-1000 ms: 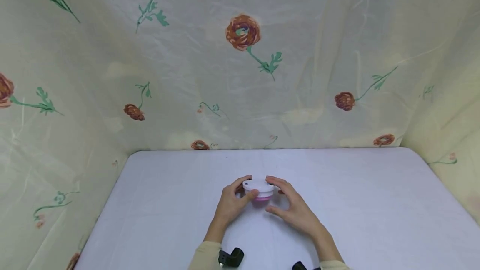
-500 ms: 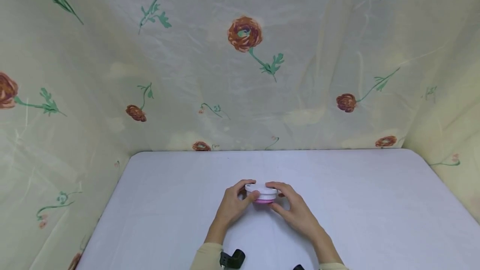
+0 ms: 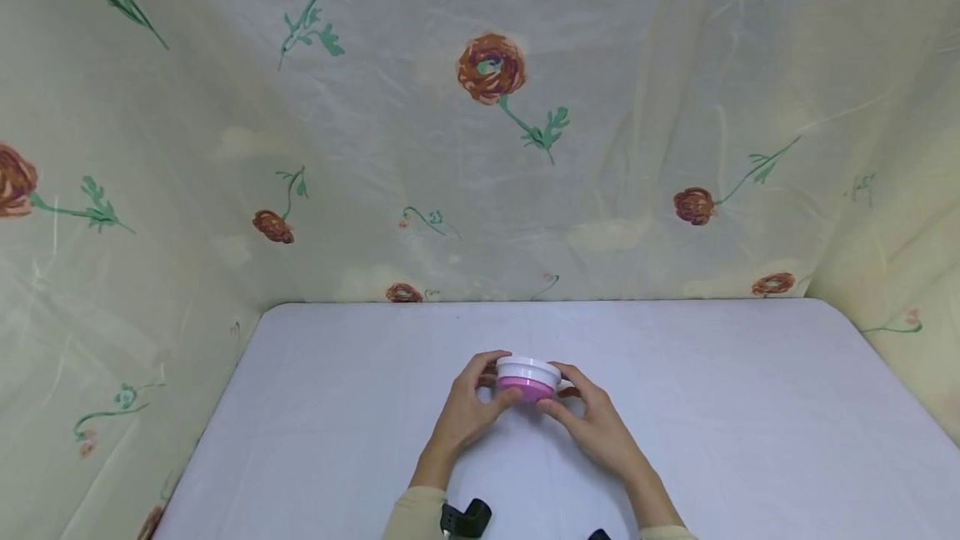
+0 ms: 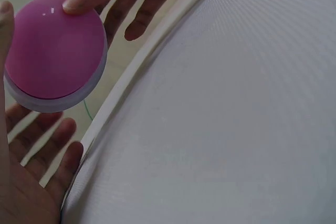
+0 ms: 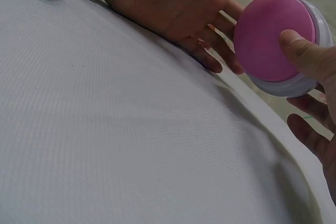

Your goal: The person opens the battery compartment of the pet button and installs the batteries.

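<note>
Both hands hold a round, puck-like white-and-pink object [image 3: 528, 379] above the white table. Its white side faces up in the head view, while its smooth pink face [image 4: 55, 48] fills much of it in the left wrist view. The left hand [image 3: 463, 408] grips its left side, fingers behind and thumb at the front lower edge. From the right, the right hand [image 3: 596, 419] pinches it; its thumb [image 5: 302, 51] presses on the pink face in the right wrist view, with fingers on the white side. The object's white top is mostly hidden now.
A white-covered table [image 3: 337, 373] lies beneath the hands. Cream cloth with printed flowers [image 3: 491, 69] surrounds it at the back and sides. A dark wrist device [image 3: 467, 518] sits on the left wrist.
The object has tipped so that more of its pink side shows toward the head camera. The right thumb has moved in from apart to touch it. Both hands stay near the same place.
</note>
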A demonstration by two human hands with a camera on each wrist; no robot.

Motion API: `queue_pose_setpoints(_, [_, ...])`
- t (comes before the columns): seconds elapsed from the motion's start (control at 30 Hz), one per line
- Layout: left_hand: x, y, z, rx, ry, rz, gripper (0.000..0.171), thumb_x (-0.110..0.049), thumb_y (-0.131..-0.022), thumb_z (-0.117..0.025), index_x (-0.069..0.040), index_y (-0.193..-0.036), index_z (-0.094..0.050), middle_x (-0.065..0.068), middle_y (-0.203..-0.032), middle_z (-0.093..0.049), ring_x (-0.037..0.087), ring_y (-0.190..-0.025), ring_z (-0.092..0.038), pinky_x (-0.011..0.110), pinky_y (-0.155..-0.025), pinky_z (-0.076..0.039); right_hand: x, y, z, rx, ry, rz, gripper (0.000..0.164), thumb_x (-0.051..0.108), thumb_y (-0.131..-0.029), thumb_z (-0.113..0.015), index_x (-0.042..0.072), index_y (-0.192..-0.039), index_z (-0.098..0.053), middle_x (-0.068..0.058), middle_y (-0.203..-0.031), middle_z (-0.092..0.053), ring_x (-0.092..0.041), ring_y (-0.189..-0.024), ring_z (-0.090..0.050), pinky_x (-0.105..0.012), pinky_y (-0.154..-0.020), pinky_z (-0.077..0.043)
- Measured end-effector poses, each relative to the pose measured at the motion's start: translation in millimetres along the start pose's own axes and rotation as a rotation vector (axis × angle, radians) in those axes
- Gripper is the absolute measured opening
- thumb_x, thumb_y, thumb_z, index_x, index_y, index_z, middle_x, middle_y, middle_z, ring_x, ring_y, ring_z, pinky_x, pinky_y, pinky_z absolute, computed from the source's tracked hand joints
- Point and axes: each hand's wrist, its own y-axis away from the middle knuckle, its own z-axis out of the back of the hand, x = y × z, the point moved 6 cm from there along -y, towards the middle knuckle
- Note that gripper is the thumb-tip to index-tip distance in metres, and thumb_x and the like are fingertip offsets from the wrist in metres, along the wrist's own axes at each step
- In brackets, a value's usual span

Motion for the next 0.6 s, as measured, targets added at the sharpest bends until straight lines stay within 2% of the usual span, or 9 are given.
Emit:
queue_pose_setpoints(0.13, [0.0,-1.4,-0.7,-0.019,0.105,-0.041,0.057,-0.037,-0.081,-0.073,-0.025,-0.131,-0.05,-0.005,-0.126,-0.058,0.014,-0.111,-0.057,0.031,-0.096,-0.05,-2.6,0.0,0.0,0.005,-0.032,-0.055,0.048,0.036,-0.085,-0.067,0.028,-0.13,-0.051,0.005,-0.123,-0.06,-0.018,-0.101,-0.062,-0.031,-0.086,-0.051])
queue_pose_setpoints(0.23, [0.4,-2.7,-1.1,-0.022,0.17,-0.045,0.055,-0.033,-0.081,-0.075,-0.021,-0.13,-0.052,-0.003,-0.124,-0.059,0.014,-0.113,-0.057,0.029,-0.099,-0.048,-3.1,-0.2,-0.2,0.011,-0.054,-0.072,0.047,0.036,-0.086,-0.067,0.026,-0.129,-0.052,0.004,-0.121,-0.061,-0.017,-0.102,-0.06,-0.028,-0.086,-0.05])
queue_pose_setpoints(0.5, [1.4,-3.6,-2.4,-0.006,0.213,-0.01,0.048,-0.026,-0.082,-0.074,-0.017,-0.126,-0.055,0.004,-0.117,-0.063,0.017,-0.108,-0.06,0.026,-0.093,-0.051,16.4,1.0,3.2,0.029,-0.087,-0.104,0.045,0.026,-0.089,-0.065,0.011,-0.13,-0.052,-0.007,-0.121,-0.062,-0.018,-0.107,-0.057,-0.027,-0.089,-0.051])
queue_pose_setpoints(0.6, [1.0,-3.2,-2.3,-0.008,0.213,-0.014,0.047,-0.029,-0.083,-0.073,-0.015,-0.124,-0.056,0.004,-0.114,-0.065,0.014,-0.105,-0.061,0.025,-0.091,-0.052,12.7,1.2,1.9,0.028,-0.085,-0.112,0.045,0.025,-0.09,-0.065,0.011,-0.13,-0.052,-0.007,-0.12,-0.063,-0.016,-0.105,-0.058,-0.027,-0.088,-0.051])
